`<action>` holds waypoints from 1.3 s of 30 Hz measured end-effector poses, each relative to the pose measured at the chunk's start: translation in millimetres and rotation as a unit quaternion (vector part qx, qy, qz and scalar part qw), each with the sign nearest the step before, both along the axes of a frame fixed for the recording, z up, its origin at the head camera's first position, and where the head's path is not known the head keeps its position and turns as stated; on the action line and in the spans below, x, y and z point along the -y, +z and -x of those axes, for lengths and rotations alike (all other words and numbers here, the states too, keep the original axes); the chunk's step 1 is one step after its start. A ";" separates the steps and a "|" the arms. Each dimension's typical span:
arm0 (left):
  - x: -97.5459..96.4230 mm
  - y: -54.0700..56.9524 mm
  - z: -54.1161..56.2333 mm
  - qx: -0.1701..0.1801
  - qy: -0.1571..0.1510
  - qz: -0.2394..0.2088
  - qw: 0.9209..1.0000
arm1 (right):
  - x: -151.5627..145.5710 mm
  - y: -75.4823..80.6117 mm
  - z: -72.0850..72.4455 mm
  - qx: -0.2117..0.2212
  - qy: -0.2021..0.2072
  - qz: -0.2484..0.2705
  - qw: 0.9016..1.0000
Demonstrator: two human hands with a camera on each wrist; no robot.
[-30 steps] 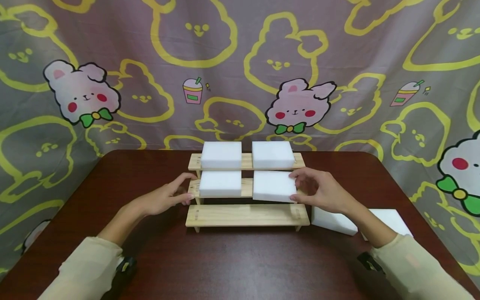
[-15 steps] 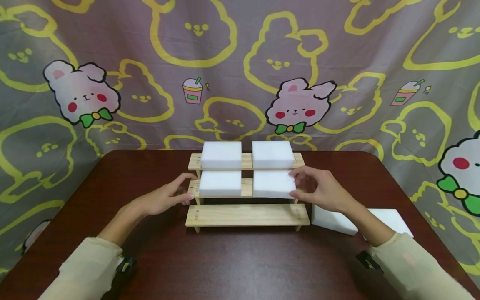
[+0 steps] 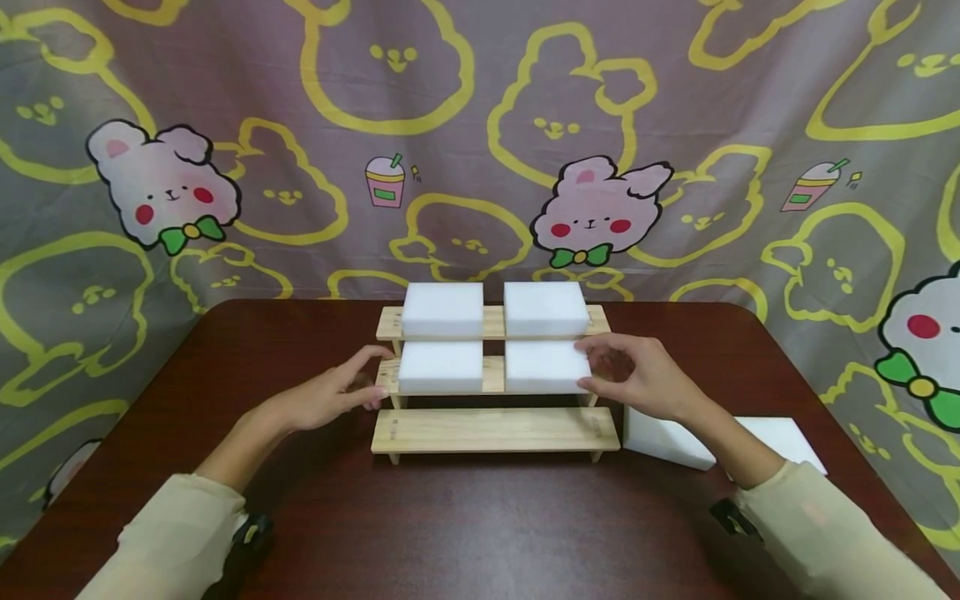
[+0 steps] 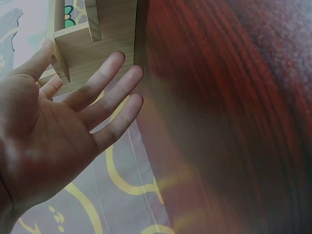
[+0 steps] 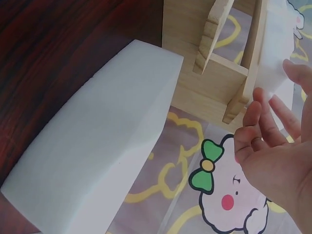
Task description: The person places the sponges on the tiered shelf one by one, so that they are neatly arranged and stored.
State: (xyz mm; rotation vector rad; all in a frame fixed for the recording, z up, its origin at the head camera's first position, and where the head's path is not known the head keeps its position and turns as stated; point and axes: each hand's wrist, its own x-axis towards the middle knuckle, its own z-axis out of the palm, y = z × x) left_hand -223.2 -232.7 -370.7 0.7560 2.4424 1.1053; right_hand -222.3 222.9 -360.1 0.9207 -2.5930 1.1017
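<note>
A three-tier wooden display rack [image 3: 495, 429] stands on the table, with two white foam blocks on its top tier and two on its middle tier. My left hand [image 3: 322, 398] holds the left end of the middle tier between thumb and index finger; its other fingers [image 4: 112, 112] extend loosely in the left wrist view. On the right of the middle tier, a white foam block [image 3: 546, 365] lies flat. My right hand [image 3: 652, 379] pinches that block's right end, thumb at the front corner and index finger at the back.
Two more white foam pieces, a near one [image 3: 667, 442] and a farther-right one [image 3: 780, 442], lie on the table right of the rack, partly behind my right forearm. A patterned curtain [image 3: 480, 150] hangs behind the dark red-brown table [image 3: 465, 533].
The right block of the middle tier had its front edge jutting out and slightly skewed; it has moved back and straightened on the tier with my right hand. The left hand has stayed put.
</note>
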 end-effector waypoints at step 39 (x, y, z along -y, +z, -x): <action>-1.6 -0.5 -0.3 0.001 -0.003 -0.008 1.000 | -0.1 0.4 1.2 0.010 0.007 0.018 1.000</action>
